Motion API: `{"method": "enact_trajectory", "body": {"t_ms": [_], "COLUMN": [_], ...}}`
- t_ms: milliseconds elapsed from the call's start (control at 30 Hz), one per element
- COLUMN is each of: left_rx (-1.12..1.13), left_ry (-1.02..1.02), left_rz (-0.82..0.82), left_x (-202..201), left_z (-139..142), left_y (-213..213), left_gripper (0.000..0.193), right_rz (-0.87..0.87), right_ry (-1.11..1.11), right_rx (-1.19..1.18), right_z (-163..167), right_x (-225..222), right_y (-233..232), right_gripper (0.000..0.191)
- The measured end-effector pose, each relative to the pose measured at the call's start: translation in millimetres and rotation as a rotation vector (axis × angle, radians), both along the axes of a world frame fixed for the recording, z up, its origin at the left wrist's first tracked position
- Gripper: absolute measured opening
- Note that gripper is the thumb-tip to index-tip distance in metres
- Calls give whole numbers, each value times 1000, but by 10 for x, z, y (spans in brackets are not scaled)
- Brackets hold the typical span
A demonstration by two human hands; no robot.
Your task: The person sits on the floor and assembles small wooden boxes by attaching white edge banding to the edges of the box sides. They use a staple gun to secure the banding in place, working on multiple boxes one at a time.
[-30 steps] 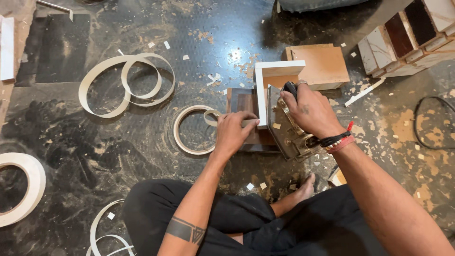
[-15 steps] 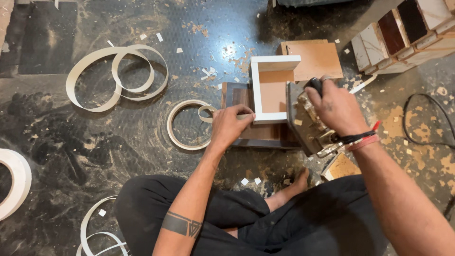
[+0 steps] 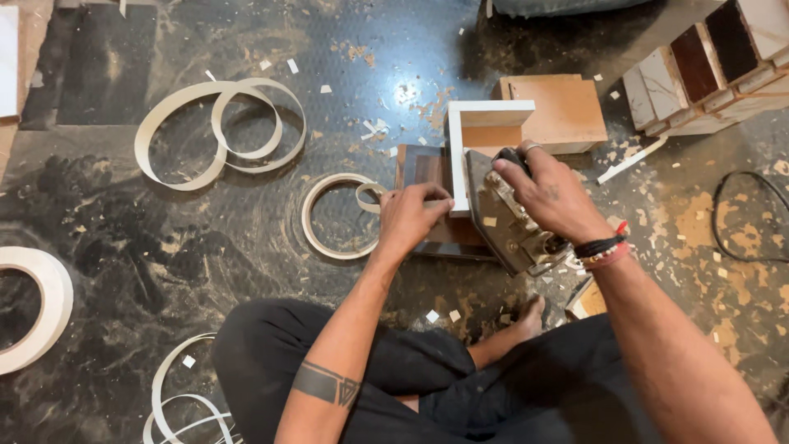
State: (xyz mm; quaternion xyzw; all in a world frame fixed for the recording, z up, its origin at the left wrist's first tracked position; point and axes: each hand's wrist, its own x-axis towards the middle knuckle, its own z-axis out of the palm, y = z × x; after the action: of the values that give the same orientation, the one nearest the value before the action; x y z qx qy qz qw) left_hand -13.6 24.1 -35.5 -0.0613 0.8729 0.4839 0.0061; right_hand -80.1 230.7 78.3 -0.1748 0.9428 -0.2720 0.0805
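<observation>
I sit on a dark floor with a small open wooden box (image 3: 485, 115) in front of me; its edges are banded white. My right hand (image 3: 549, 193) grips the handle of a metal clothes iron (image 3: 503, 215), which is pressed against the box's near right side. My left hand (image 3: 415, 214) rests with its fingers against the box's white left edge (image 3: 456, 160), over a dark board (image 3: 431, 168) under the box. The end of a white edge-banding strip (image 3: 367, 196) lies just left of my fingers.
Coils of white edge banding lie on the floor at left (image 3: 215, 130), in the middle (image 3: 333, 215), at far left (image 3: 41, 308) and by my knee (image 3: 185, 399). A brown board (image 3: 563, 111) lies behind the box. Stacked small boxes (image 3: 707, 62) stand at the top right. A black cable (image 3: 744, 218) curls at right.
The view has drifted, so everything sits a little lower and further right in frame. My right hand has slid the iron slightly along the box's side; my left hand stays on the white edge.
</observation>
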Motion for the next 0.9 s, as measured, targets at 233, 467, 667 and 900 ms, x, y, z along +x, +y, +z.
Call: {"method": "enact_trajectory", "body": {"t_ms": [233, 467, 667, 900], "left_rx": [14, 13, -11, -41], "left_ry": [10, -65, -95, -68], "left_rz": [6, -2, -22, 4], "left_x": [-30, -79, -127, -127], "left_z": [-35, -32, -57, -159], "left_y": [-22, -43, -79, -47], "left_gripper": [23, 23, 23, 27], "right_rz": [-13, -56, -41, 6], "right_ry": [24, -1, 44, 123], "right_rx": [48, 109, 119, 128], "right_z": [-31, -41, -75, -103], "right_x": [18, 67, 53, 55], "right_y": [-155, -207, -221, -225], "right_gripper": [50, 52, 53, 51]}}
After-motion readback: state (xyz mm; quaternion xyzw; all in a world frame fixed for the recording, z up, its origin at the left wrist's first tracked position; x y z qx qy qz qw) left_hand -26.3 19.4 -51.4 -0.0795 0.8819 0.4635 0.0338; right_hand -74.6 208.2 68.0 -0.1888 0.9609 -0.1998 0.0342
